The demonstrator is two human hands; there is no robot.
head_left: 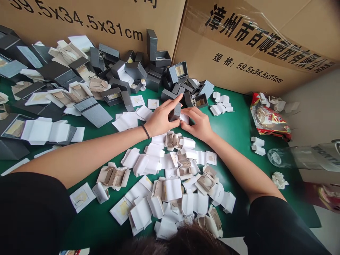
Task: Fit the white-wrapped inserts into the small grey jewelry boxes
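Observation:
My left hand [161,118] is closed around a small dark grey box [175,112] above the middle of the green table [236,127], its index finger stretched along the box top. My right hand [198,124] meets it from the right, fingers pinching a small white paper insert [184,118] at the box's side. A black band circles my left wrist. Directly below my hands lies a heap of white folded card inserts [170,187].
A pile of grey boxes [148,76] and flattened grey sleeves covers the far and left table. Two large cardboard cartons [239,46] stand behind. At right lie a red snack bag [269,122], a clear bottle on its side [289,157] and crumpled paper [279,180].

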